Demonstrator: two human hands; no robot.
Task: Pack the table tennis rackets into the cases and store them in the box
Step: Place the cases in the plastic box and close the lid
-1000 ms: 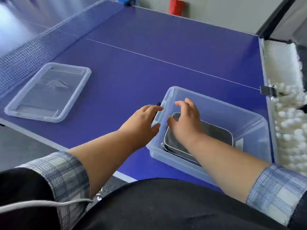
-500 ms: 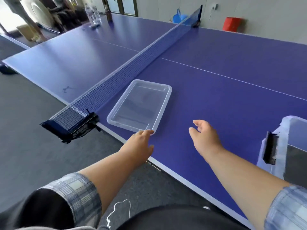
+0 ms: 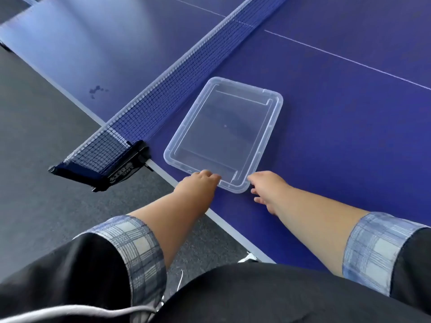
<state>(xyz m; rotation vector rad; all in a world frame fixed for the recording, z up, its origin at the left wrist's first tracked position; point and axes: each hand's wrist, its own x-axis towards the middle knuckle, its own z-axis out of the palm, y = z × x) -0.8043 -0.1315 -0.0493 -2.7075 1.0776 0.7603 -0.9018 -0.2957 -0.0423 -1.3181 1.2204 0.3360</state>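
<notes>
lids: 1, clear lid (image 3: 224, 134) flat on table (image 3: 338, 127) beside net (image 3: 149, 99) | hands: 2 | left hand (image 3: 200, 183) fingers on lid's near edge, grip unclear | right hand (image 3: 265, 190) open, touching near corner

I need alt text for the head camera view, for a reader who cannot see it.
Two bare hands reach for a clear plastic lid lying on a blue table tennis table: the left hand touches its near edge, the right hand is at its near corner. The net runs just left of the lid.

Black sleeves (image 3: 77, 271) with blue plaid cuffs (image 3: 373, 250), rolled back.
</notes>
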